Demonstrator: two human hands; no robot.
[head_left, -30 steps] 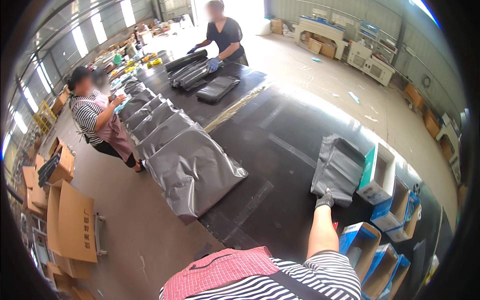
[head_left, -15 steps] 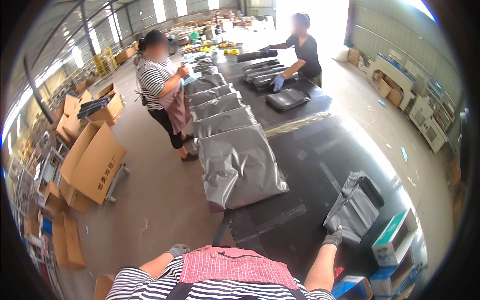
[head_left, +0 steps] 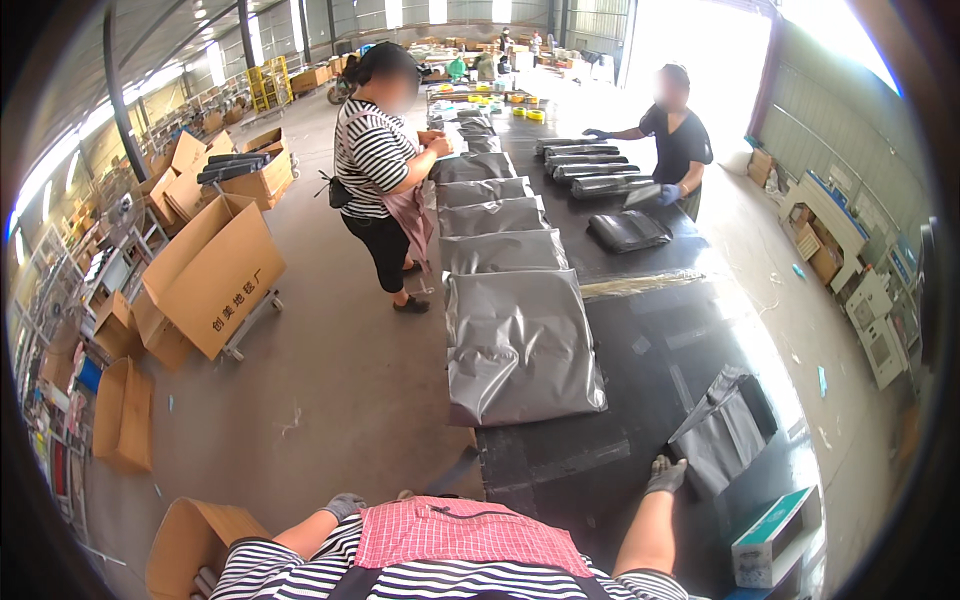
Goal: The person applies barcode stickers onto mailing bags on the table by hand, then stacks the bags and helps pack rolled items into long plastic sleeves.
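My right hand (head_left: 664, 474), in a grey glove, lies on the dark table just beside a folded stack of grey plastic bags (head_left: 722, 432); its fingers are apart and grip nothing. At my left side, close to my red checked apron (head_left: 460, 530), hangs my gloved left hand (head_left: 345, 506); its fingers are too small and tucked in to make out. Ahead of me a large flat grey plastic bag (head_left: 520, 345) covers the table's left edge. Behind it, more grey bags (head_left: 503, 250) overlap in a row going away from me.
A co-worker in a striped shirt (head_left: 375, 150) stands left of the table. Another in black (head_left: 675, 140) handles bundles of dark bags (head_left: 598, 168) across it. A teal and white box (head_left: 772, 540) sits at the near right. Cardboard cartons (head_left: 215, 275) stand on the left floor.
My view has shifted, so the table sits further right. My right hand has come off the corner of the folded bags. The far co-worker has straightened and now holds up a flat piece.
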